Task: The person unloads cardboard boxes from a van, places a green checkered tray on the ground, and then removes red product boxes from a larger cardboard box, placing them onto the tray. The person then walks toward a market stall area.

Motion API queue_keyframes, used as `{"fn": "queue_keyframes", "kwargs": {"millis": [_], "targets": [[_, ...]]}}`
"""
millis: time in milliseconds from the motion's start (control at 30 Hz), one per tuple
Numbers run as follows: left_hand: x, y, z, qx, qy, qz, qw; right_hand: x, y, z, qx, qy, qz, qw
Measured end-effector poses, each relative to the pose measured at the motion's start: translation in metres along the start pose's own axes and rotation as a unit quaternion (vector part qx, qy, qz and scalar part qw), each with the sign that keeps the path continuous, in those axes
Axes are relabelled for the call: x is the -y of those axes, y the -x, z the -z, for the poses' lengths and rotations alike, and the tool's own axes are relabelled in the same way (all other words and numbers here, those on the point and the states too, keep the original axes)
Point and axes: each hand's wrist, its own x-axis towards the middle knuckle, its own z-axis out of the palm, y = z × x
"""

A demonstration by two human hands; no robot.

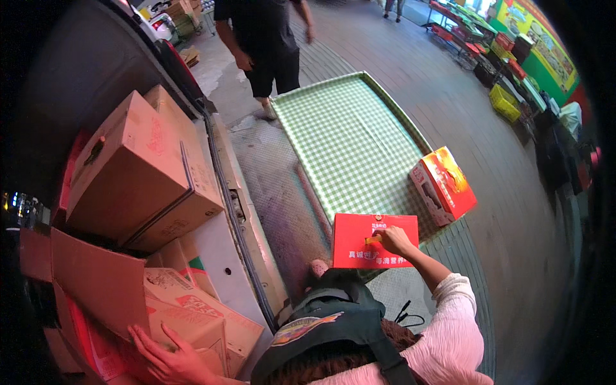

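Observation:
My right hand (393, 239) is closed round the yellow carry handle of a red gift box (355, 226), which is at the near edge of a table-like surface with a green checked cover (350, 138). Another box (449, 183), red and yellow with a cut-out in its side, sits at the right edge of that cover. Off to the left, my left hand (168, 359) has its fingers spread against a brown cardboard carton (186, 321) with an upright open flap (96, 282). What lies under that palm is hidden.
More cardboard cartons (138, 170) are stacked in the vehicle's load space, behind its sill (247, 256). A person in dark clothes (266, 45) stands beyond the covered surface. Stalls with a yellow crate (505, 102) line the far right.

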Motion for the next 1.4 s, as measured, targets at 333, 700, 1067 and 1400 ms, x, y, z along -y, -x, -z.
{"fn": "queue_keyframes", "kwargs": {"millis": [333, 700, 1067, 1400], "targets": [[-0.008, 0.003, -0.001, -0.013, -0.029, 0.011, 0.999, 0.003, -0.003, -0.021, -0.092, 0.069, 0.045, 0.992], [0.002, 0.004, -0.004, 0.014, -0.019, 0.039, 0.999, 0.008, -0.003, -0.025, 0.038, 0.007, -0.080, 0.996], [0.003, 0.001, -0.004, 0.014, -0.046, 0.048, 0.998, 0.028, -0.027, -0.011, 0.113, 0.032, -0.108, 0.987], [0.004, 0.001, -0.008, -0.001, -0.048, 0.059, 0.997, 0.018, -0.030, -0.014, 0.100, 0.018, -0.047, 0.994]]}}
